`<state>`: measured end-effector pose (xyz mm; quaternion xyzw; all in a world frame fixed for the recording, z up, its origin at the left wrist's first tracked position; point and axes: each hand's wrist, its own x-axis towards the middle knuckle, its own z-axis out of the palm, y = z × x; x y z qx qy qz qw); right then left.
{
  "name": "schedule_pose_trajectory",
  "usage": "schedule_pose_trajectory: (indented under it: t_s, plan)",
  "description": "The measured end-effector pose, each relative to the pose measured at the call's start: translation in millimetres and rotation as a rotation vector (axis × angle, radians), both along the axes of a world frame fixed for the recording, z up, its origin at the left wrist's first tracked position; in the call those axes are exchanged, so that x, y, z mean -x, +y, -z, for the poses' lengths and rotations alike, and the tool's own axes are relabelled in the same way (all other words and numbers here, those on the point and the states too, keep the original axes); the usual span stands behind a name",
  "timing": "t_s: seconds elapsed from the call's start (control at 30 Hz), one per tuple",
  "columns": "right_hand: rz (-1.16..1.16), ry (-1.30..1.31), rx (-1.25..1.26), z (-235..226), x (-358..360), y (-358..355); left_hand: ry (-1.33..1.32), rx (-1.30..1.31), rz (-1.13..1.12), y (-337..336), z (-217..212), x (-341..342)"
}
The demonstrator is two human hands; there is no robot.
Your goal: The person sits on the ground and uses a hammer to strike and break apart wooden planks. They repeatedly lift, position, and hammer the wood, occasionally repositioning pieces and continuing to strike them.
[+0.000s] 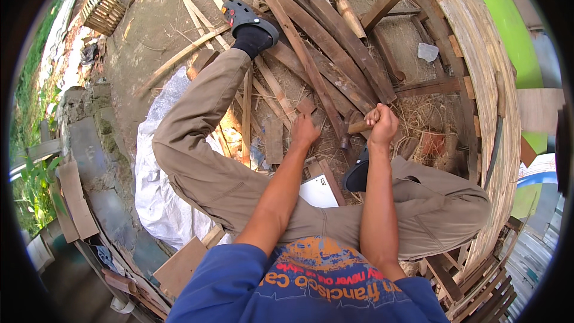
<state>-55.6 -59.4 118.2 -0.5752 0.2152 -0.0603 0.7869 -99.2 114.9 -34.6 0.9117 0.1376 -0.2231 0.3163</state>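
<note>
My right hand point(382, 125) is closed around the wooden handle of a hammer point(359, 127). The hammer's dark metal head points left, low over the ground between my legs. A little to the left, my left hand point(305, 131) is closed, with a small reddish-brown wooden block point(306, 106) at its fingertips; its fingers partly hide the grip. Long brown planks point(326, 42) lie heaped just beyond both hands. Nearer my lap is a white sheet point(318, 192) with small dark bits on it, perhaps nails.
Thin pale strips point(194, 9) and short boards point(274, 140) litter the ground. White plastic sacking point(161, 185) lies under my left leg. A curved wooden structure point(478, 42) rises at the right, with a sickle-like tool point(499, 107) on it. A slatted crate point(103, 11) stands far left.
</note>
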Motion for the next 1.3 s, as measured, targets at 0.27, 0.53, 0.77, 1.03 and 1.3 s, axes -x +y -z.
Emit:
schedule_pose_trajectory:
  t_s: [0.27, 0.53, 0.77, 1.03, 1.3]
  plan:
    - [0.116, -0.035, 0.067, 4, 3, 5, 0.077, -0.004, 0.081, 4, 9, 12]
    - [-0.132, 0.081, 0.255, 4, 2, -12, -0.156, -0.071, 0.238, -6, -11, 22]
    - [-0.322, 0.205, 0.116, 28, 0, -2, -0.045, 0.132, 0.112, -15, -16, 9]
    - [-0.312, 0.171, 0.436, 65, -24, 30, -0.061, 0.320, 0.016, -7, -13, 10]
    - [-0.498, 0.192, 0.767, 82, -78, 48, -0.016, 1.313, -0.451, -26, -21, -13]
